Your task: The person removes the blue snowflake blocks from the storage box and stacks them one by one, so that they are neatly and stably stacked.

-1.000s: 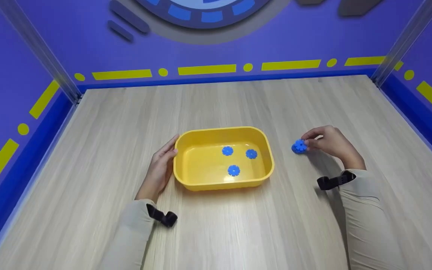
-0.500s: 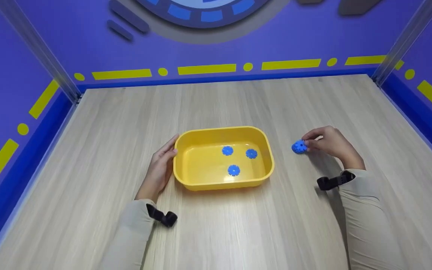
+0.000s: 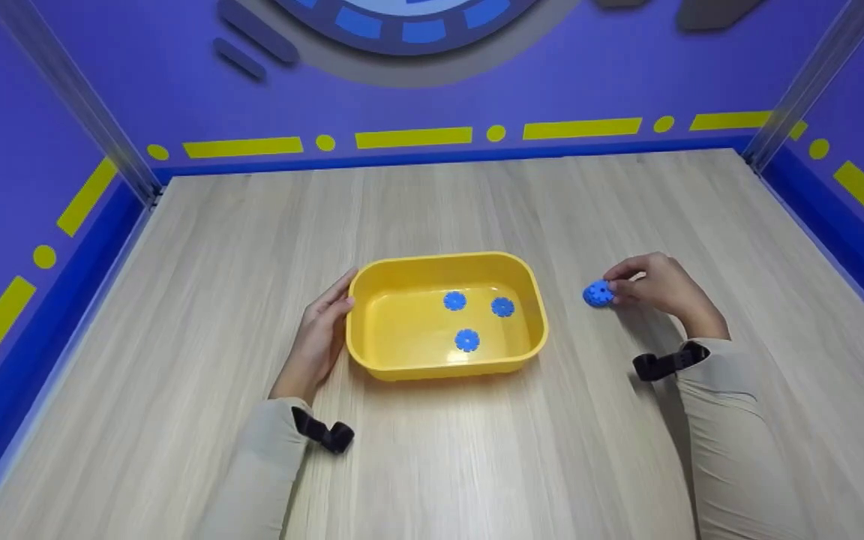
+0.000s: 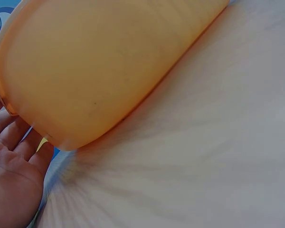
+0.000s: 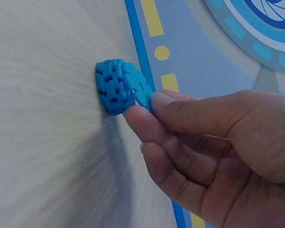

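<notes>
From the head, a yellow bin (image 3: 436, 370) with rounded corners sits on the pale wood surface (image 3: 432, 465), one in all. Three blue discs lie flat and apart inside it, all towards its right side: one far (image 3: 454, 301), one at the right (image 3: 502, 307), one nearer the person (image 3: 467, 340). Each is round, with a notched, petal-like edge. The left hand (image 3: 317, 335) is at the bin's left end, its fingers extended along the outer wall and the thumb at the rim. Right of the bin, well apart from it, a blue stack (image 3: 591, 298) sits on the surface, and the right hand (image 3: 661, 289) pinches a disc there. Two black straps circle the two pale sleeves (image 3: 732, 435).

From the left wrist, the bin's smooth outside fills the upper part, orange-tinted here, with the left hand's palm side and fingers lying against its end; the discs inside are hidden.

From the right wrist, the stack's layered, toothed side shows, which the head view hardly gives; its layers are too blurred to count. The pinched disc (image 5: 141, 90) is tilted at the stack's near face, between thumb and forefinger, the other fingers curled below.
</notes>
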A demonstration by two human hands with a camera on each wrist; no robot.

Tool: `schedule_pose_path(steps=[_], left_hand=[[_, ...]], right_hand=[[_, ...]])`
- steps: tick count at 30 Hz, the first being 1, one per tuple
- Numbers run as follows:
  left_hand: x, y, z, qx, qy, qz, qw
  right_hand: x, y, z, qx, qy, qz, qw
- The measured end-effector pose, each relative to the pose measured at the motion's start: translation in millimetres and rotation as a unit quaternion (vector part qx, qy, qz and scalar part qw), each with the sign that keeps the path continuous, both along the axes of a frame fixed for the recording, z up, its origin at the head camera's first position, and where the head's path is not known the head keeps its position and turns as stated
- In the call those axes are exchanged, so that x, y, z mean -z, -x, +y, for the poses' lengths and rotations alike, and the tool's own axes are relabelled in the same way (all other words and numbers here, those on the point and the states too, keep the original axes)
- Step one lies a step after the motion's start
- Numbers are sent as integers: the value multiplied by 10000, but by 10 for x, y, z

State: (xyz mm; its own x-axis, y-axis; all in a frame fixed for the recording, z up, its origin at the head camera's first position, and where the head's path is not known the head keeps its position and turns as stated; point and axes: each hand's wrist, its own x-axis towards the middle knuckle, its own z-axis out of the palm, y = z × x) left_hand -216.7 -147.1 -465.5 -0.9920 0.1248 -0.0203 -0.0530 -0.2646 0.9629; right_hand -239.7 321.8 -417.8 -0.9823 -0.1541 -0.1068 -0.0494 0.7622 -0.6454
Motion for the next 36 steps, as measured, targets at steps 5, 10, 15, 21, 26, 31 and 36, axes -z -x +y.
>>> schedule_pose_path(steps=[5,10,15,21,26,31,36], left_hand=[[-8,-2,4,-2,5,-18,10000],[-9,-2,4,8,-12,-12,10000],[-11,-7,4,4,-46,-65,10000],[-10,-1,5,14,-110,-49,9999],[-12,0,7,17,-206,-51,9998],[-10,1,8,0,-202,-46,9998],[-7,-1,9,36,-195,-50,9998]], right_hand=[[0,-2,0,2,-62,49,10000],[-3,-3,-1,10,-69,70,10000],[-6,-8,-5,58,118,-123,9998],[-15,-12,-8,55,7,-85,9999],[-22,-11,-12,54,-11,-112,9999],[-21,-5,-5,69,54,-150,9998],[-30,-10,7,30,-11,-70,10000]])
